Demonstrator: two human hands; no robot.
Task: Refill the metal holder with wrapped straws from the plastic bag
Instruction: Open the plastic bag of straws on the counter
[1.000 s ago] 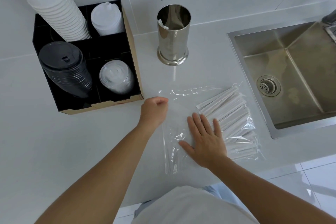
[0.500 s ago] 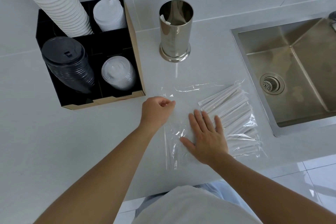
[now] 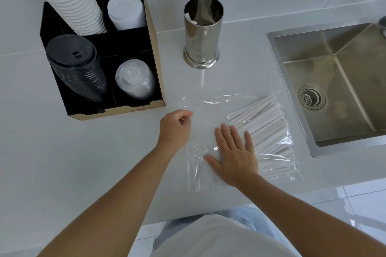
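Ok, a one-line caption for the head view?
Left hand pinches the plastic bag edge, right hand flat on it, beside the metal holder.

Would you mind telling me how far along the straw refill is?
Barely started. The holder shows only one straw end. The left hand pinches the bag edge while the right hand presses it flat. All bagged straws remain to be moved.

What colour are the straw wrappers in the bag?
Plain white, no print visible, on the wrapped straws inside the clear plastic bag; head view.
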